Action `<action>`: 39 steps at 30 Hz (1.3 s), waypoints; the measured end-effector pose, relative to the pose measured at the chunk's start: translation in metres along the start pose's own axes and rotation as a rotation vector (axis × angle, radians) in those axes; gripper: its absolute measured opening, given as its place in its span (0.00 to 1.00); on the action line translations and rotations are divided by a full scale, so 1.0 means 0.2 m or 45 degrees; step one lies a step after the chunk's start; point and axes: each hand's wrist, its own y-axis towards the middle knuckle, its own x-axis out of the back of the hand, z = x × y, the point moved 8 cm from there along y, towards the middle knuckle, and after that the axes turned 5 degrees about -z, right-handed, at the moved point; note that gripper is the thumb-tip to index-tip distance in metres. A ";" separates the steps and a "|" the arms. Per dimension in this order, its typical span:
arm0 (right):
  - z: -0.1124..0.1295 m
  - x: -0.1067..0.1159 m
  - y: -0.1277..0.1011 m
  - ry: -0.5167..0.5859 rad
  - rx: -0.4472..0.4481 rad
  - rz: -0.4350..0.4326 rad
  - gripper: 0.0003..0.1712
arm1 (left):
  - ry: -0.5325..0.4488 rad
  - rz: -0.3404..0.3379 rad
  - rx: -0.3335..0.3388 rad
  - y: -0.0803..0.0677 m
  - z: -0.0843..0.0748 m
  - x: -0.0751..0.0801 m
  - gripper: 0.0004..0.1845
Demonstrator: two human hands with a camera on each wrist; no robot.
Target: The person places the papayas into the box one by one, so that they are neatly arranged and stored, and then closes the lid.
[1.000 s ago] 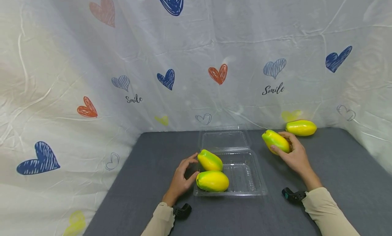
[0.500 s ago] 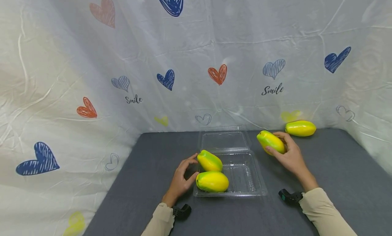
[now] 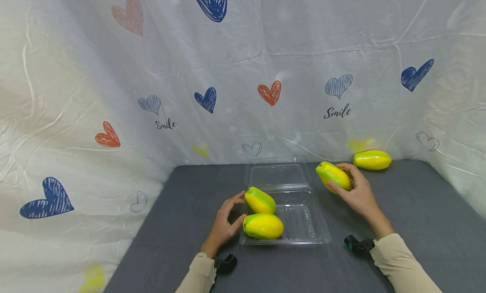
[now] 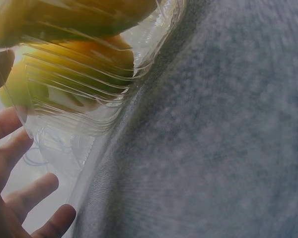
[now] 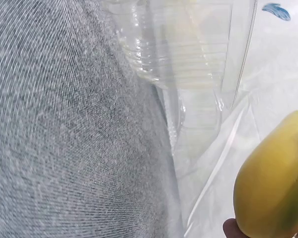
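Observation:
My right hand [image 3: 357, 191] grips a yellow-green papaya [image 3: 332, 177] between thumb and fingers, to the right of a clear plastic clamshell box [image 3: 322, 239]. In the right wrist view that papaya [image 5: 273, 178] fills the lower right corner. The box stands with its lid [image 3: 278, 174] folded back. Two more papayas lie in its left half, one at the back [image 3: 260, 200] and one in front [image 3: 263, 226]. My left hand [image 3: 224, 223] is at the box's left side, thumb and index fingertips right at its rim; in the left wrist view its fingers [image 4: 34, 193] are spread and hold nothing.
Another papaya [image 3: 372, 160] lies at the back right of the grey cloth-covered table [image 3: 171, 225]. Close behind the table hangs a white curtain [image 3: 235, 124] printed with hearts. Each wrist wears a black band with a camera [image 3: 226, 263].
My right hand has moved slightly left with the papaya, towards the box and away from the papaya at the back. My left hand and the two papayas in the box have stayed put.

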 end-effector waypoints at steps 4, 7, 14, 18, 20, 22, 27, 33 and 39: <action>0.02 0.00 0.00 0.020 -0.004 0.005 0.35 | 0.006 0.004 -0.007 0.00 -0.01 0.00 0.20; 0.03 -0.01 0.00 0.039 0.006 0.005 0.35 | 0.006 0.003 -0.010 0.00 -0.01 0.00 0.20; 0.06 -0.03 0.01 0.060 0.045 0.015 0.36 | 0.003 -0.001 -0.008 0.00 -0.01 0.00 0.20; 0.07 -0.04 0.00 0.052 0.056 0.027 0.38 | 0.004 -0.001 -0.010 0.00 -0.01 0.00 0.20; 0.08 -0.04 0.00 0.045 0.056 0.031 0.37 | 0.006 -0.001 -0.008 0.00 0.00 0.00 0.20; 0.08 -0.04 0.00 0.038 0.053 0.037 0.36 | 0.005 0.002 0.002 0.00 0.00 0.00 0.20; 0.12 -0.05 0.00 0.054 0.064 0.068 0.33 | 0.012 0.009 0.012 0.00 0.00 0.00 0.20; 0.14 -0.07 -0.01 0.051 0.091 0.087 0.32 | 0.007 0.012 0.021 0.00 0.01 0.00 0.20; 0.17 -0.09 -0.01 0.056 0.099 0.100 0.32 | 0.003 0.012 0.022 0.00 0.01 0.00 0.20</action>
